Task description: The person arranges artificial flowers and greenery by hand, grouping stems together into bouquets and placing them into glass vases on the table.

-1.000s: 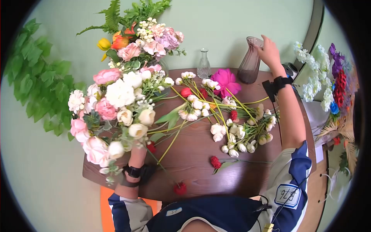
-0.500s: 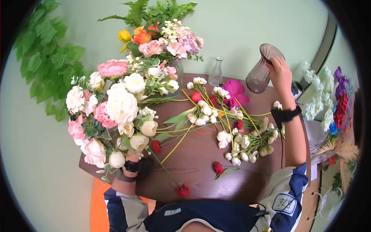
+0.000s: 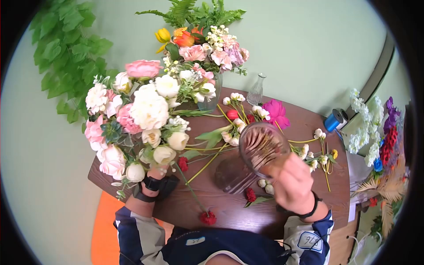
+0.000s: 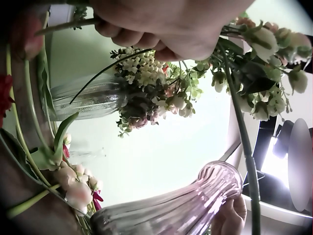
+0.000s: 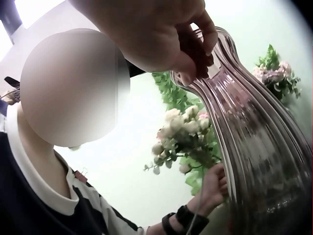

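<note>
My left hand (image 4: 166, 29) grips the stems of a large bouquet (image 3: 150, 106) of pink and white flowers at the table's left side. The blooms hide most of that hand in the head view. In my right hand (image 3: 293, 183) is a ribbed, smoky-purple glass vase (image 3: 236, 172), pinched at its flared rim. The right wrist view shows the thumb and fingers (image 5: 208, 36) at the neck of the vase. It leans over the table, mouth toward me, covering part of the loose white flowers (image 3: 304, 152). No stems show inside it.
A small clear glass vase (image 3: 255, 90) stands at the back edge, right of a larger glass vase (image 3: 216, 88) full of flowers. A magenta flower (image 3: 276, 113), a red flower (image 3: 207, 217) and several stems lie on the table (image 3: 238, 212). Blue spool (image 3: 333, 120) sits back right.
My right hand has brought the purple vase from the back right of the table toward me, over the middle. The left hand keeps the bouquet at the left.
</note>
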`<state>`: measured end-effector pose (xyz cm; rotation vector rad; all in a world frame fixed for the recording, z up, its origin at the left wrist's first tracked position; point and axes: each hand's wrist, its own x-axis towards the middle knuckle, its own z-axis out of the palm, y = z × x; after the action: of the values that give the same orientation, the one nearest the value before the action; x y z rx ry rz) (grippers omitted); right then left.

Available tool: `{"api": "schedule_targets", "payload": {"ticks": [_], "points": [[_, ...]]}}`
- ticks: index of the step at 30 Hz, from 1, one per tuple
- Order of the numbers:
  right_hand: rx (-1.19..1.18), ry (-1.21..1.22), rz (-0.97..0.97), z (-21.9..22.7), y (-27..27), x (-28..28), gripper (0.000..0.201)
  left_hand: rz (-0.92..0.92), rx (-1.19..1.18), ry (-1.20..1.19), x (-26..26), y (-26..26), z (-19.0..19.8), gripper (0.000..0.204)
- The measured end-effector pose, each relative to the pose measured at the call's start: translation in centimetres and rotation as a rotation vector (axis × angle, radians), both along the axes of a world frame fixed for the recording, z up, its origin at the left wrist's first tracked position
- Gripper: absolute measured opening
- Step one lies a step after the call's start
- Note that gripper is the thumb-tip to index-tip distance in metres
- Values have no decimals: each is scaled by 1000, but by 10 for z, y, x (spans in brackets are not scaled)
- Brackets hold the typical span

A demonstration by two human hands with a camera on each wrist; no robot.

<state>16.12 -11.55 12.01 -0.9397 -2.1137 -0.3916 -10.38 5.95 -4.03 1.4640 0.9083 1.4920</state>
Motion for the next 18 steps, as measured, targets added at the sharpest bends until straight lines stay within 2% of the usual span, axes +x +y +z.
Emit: {"api": "schedule_targets", "payload": {"ticks": [4,7,8,9,10,12,14,16,17,18], "points": [[-86,-81,35,-10,-5,-10,29,-27,-95,-77,-3,8,-1,25],[-79,-50,49,-17,2,-10,30,-57,-184,-142,-6,16,-1,31],[-64,-14,58,-19,4,-10,30,-66,-217,-163,-3,11,14,33],[-63,12,57,-22,6,-10,29,118,-584,-302,8,-4,26,40],[-75,19,67,-23,5,-12,29,131,-595,-298,4,-6,20,40],[-63,6,16,-19,4,-15,29,45,-431,-123,1,-6,10,39],[-93,-1,-7,-17,-1,-18,27,36,-390,-121,4,-16,21,38],[-55,-48,-183,-11,-5,-27,25,67,-452,-104,6,-21,30,36],[-55,-46,-179,-15,-10,-30,25,72,-452,-102,4,-19,27,36],[88,-59,-282,-24,-19,-34,27,46,-321,-98,3,-15,21,35]]}}
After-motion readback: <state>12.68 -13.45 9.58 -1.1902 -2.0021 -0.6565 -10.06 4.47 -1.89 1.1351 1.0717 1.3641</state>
